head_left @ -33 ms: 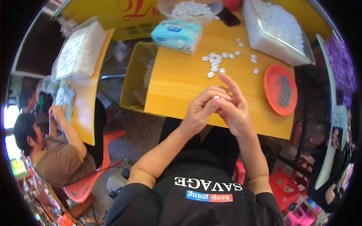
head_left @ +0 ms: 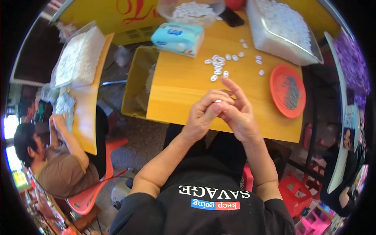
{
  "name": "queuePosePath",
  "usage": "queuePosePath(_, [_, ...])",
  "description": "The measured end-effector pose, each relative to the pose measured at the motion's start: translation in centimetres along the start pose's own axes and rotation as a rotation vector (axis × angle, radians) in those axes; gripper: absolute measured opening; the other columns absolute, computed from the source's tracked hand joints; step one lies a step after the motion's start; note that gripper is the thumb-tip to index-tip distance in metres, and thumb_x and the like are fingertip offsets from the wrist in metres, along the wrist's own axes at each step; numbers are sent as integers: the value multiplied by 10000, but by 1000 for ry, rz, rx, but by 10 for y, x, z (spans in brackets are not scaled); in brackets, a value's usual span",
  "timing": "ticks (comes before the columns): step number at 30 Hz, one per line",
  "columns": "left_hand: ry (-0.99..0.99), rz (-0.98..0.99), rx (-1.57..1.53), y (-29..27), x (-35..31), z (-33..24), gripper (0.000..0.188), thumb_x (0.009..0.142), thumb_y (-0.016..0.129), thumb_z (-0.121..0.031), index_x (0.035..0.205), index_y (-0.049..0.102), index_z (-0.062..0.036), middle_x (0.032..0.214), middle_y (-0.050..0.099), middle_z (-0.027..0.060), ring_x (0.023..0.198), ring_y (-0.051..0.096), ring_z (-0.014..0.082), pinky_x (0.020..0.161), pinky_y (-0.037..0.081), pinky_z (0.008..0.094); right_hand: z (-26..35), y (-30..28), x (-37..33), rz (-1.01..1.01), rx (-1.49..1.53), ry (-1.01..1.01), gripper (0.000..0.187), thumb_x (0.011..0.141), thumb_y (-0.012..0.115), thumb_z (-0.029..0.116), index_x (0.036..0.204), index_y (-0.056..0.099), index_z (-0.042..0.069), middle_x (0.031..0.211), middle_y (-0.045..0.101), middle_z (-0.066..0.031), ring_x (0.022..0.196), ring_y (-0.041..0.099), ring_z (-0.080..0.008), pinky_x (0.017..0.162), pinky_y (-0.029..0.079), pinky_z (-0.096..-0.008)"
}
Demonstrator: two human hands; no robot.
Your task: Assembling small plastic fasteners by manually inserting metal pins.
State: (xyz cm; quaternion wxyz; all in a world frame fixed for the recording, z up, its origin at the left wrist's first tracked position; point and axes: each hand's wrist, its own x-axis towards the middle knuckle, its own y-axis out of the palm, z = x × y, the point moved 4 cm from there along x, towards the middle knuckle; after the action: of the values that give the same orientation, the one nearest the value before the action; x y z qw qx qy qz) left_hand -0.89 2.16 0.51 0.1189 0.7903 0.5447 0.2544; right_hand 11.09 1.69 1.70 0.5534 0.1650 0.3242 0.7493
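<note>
My left hand (head_left: 203, 114) is closed, its thumb and curled fingers pinching a small white plastic piece (head_left: 218, 101) over the table's near edge. Pressed against it is my right hand (head_left: 243, 119), thumb and lower fingers closed at the same spot, index finger raised and pointing away. Whatever the right fingertips grip is hidden. Just beyond lie several loose white oval pieces (head_left: 217, 67) with dark holes. To the right, an orange-red plate (head_left: 276, 88) carries a heap of small grey metal parts (head_left: 291, 94), too small to name exactly.
The yellow table (head_left: 172, 98) bears a blue tissue pack (head_left: 178, 38), a clear bowl (head_left: 164, 11) of white pieces, a dark phone (head_left: 232, 17) and a large clear bin (head_left: 288, 49) of white pieces. A co-worker (head_left: 66, 168) sits at another table on the left.
The whole view has shifted slightly, so the table and its things appear a little further left. My hands keep the same pinch on the white piece.
</note>
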Motion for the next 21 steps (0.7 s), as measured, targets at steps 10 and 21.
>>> queuePosePath(10, [88, -576, 883, -136, 14, -77, 271, 968, 592, -86, 1228, 605, -9, 1096, 612, 55, 979, 592, 109, 878, 476, 245, 26, -48, 2, -205, -510, -83, 378, 964, 618, 183, 1264, 565, -40, 1009, 645, -69, 818, 606, -110, 776, 516, -259])
queuePosePath(21, [36, -395, 767, -69, 13, -23, 263, 958, 563, -65, 1218, 571, -27, 1132, 607, 79, 998, 596, 156, 877, 481, 299, 94, -103, 73, -440, -1460, -583, 179, 907, 594, 95, 1017, 688, -10, 991, 676, -168, 842, 679, -279, 714, 535, -368])
